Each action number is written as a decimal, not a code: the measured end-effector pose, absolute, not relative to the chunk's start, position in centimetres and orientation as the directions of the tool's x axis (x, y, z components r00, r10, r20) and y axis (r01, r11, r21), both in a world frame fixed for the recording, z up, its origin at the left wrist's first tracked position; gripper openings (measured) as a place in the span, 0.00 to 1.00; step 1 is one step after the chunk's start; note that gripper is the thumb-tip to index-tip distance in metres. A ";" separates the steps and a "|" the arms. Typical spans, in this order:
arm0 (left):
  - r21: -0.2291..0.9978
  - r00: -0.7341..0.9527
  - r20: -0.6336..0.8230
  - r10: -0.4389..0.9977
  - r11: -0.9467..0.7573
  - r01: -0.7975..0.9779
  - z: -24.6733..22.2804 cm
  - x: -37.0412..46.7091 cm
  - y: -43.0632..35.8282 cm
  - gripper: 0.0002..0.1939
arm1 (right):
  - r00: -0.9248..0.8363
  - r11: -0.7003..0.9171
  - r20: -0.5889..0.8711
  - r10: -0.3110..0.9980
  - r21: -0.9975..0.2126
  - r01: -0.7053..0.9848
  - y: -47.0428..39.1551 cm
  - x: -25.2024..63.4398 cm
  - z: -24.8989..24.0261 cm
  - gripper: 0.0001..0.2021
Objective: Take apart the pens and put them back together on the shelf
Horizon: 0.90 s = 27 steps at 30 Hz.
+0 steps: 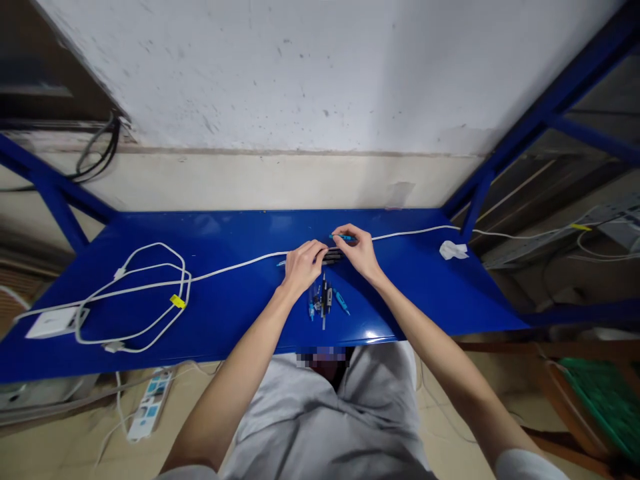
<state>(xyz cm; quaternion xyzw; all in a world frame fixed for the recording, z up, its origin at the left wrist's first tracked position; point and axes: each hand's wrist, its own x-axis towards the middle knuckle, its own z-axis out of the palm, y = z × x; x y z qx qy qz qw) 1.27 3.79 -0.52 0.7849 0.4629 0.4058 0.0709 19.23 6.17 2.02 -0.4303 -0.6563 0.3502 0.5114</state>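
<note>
My right hand point(361, 253) is closed in a pinch on a bright blue pen point(343, 237), held nearly level just above the table. Beside it, my left hand point(303, 268) curls over a small bundle of dark pens point(333, 256), whose ends stick out to the right under my fingers. A light blue tip point(281, 264) pokes out on the left of that hand. Closer to me lie several loose pieces: a blue pen point(342, 302), a slim black pen point(324, 293) and a clear-and-blue piece point(311, 309). My fingers partly hide the bundle.
A long white cable point(230, 265) crosses the blue table point(240, 320) behind my hands, looping at the left near a white box point(54, 323). Crumpled white tissue point(453, 250) lies at the right. Blue frame posts point(470, 203) and a wall point(280, 180) bound the table.
</note>
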 end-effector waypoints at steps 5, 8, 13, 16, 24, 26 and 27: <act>0.499 0.239 0.574 0.784 -0.565 0.657 -0.6 1.3 3.8 0.11 | -0.126 0.351 0.333 0.934 -0.922 0.162 5.9 19.1 0.2 0.10; 0.499 0.241 0.569 0.786 -0.563 0.659 -0.6 1.4 3.8 0.11 | -0.116 0.333 0.320 0.940 -0.935 0.119 5.6 19.7 -0.2 0.11; 0.501 0.253 0.563 0.787 -0.568 0.653 -0.4 1.5 3.7 0.11 | -0.149 0.299 0.283 0.947 -0.949 0.098 6.2 20.2 -0.3 0.12; 0.498 0.271 0.563 0.781 -0.582 0.643 -0.3 1.6 3.6 0.11 | -0.152 0.274 0.258 0.954 -0.958 0.090 6.4 20.3 -0.4 0.12; 0.508 0.281 0.557 0.781 -0.589 0.629 -0.4 1.6 3.6 0.11 | -0.181 0.180 0.180 0.967 -0.984 -0.017 5.9 20.3 0.1 0.12; 0.495 0.288 0.561 0.776 -0.593 0.635 -0.5 1.6 3.6 0.11 | -0.195 0.162 0.168 0.966 -0.986 -0.044 5.9 20.3 0.1 0.12; 0.491 0.290 0.563 0.774 -0.595 0.637 -0.5 1.6 3.6 0.11 | -0.203 0.155 0.162 0.966 -0.987 -0.049 5.9 20.3 0.0 0.12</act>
